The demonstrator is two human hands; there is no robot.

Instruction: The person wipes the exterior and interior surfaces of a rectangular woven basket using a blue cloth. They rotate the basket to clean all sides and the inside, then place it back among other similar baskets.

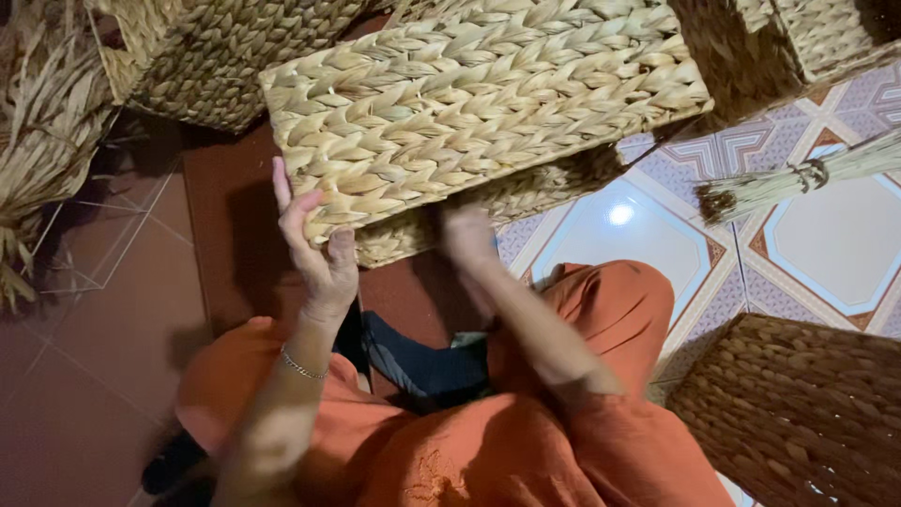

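Left hand [314, 246]: fingers spread and extended, palm pressed against the near left corner of the basket [479, 103], thumb lying along its near edge. A thin bracelet [302, 366] sits on that wrist.

Right hand [467, 237]: blurred by motion, at the basket's near underside, right of the left hand. Whether it is gripping or merely touching cannot be told.

The basket is a rectangular woven piece of pale straw, held up in front of the person and tilted, its braided side facing the camera. It fills the far centre of the view, above the knees.

The person is seated and wears orange clothing [488, 451]. A dark item [413, 361] lies in the lap between the forearms; its kind cannot be told.

Surroundings: a second woven basket [216, 66] stands at far left. A bundle of dry straw [42, 141] lies at the left edge. At right, a bound sheaf of straw [798, 178] rests on the patterned tile floor [835, 244]. A darker woven basket [798, 413] stands at near right, and more basketwork [817, 33] shows at far right. The floor at left is plain reddish brown.
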